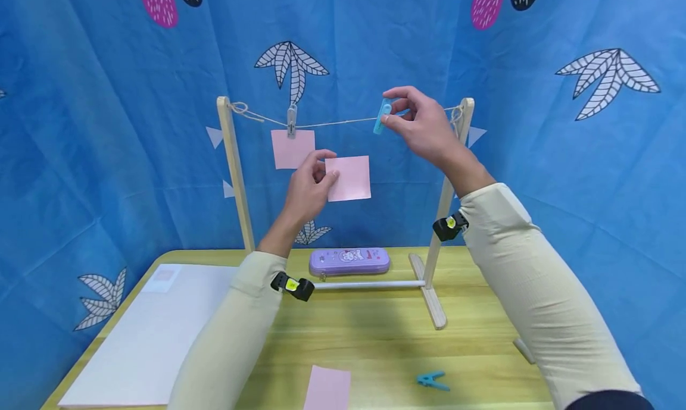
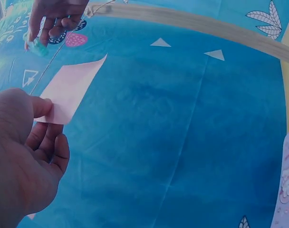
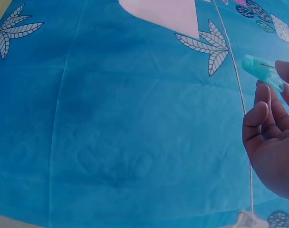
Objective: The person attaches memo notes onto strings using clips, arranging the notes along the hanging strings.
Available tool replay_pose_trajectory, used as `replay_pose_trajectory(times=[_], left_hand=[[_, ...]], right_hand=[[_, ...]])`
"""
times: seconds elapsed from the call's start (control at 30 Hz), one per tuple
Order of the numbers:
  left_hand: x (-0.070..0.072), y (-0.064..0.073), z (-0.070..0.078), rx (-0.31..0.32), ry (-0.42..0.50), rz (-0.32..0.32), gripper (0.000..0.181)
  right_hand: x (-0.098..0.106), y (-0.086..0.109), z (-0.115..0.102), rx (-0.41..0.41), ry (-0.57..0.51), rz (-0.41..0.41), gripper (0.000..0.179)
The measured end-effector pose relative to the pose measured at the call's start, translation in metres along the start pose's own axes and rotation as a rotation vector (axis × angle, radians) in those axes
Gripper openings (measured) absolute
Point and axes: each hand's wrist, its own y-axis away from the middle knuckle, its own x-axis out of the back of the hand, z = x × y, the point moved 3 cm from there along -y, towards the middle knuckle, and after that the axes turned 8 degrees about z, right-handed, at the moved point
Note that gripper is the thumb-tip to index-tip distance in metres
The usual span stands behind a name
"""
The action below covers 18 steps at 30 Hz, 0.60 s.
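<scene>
My left hand pinches a pink paper square by its left edge, below the string. In the left wrist view the paper bends slightly, thumb on one face and fingers behind. Up at the string, my right hand pinches a blue clothespin between thumb and fingers. The right wrist view shows this clothespin beside the string. A second pink paper hangs from the string under a grey clothespin, just left of the held one.
The string runs between two wooden posts joined low down by a white rod. Behind the rod lies a purple pencil case. Another pink paper and a blue clothespin lie on the table's front; a white board lies left.
</scene>
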Motion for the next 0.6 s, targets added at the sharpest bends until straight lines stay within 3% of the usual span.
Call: replay_pose_trajectory(times=[0.17,0.6], left_hand=[[-0.004,-0.009,0.006,0.011,0.016,0.054,0.032],[-0.005,-0.027,0.012,-0.003,-0.001,0.123,0.031]], right_hand=[[-0.010,-0.012,-0.009,-0.029,0.024,-0.020,0.045],[-0.033,-0.027,-0.034,0.021,0.117,-0.006,0.038]])
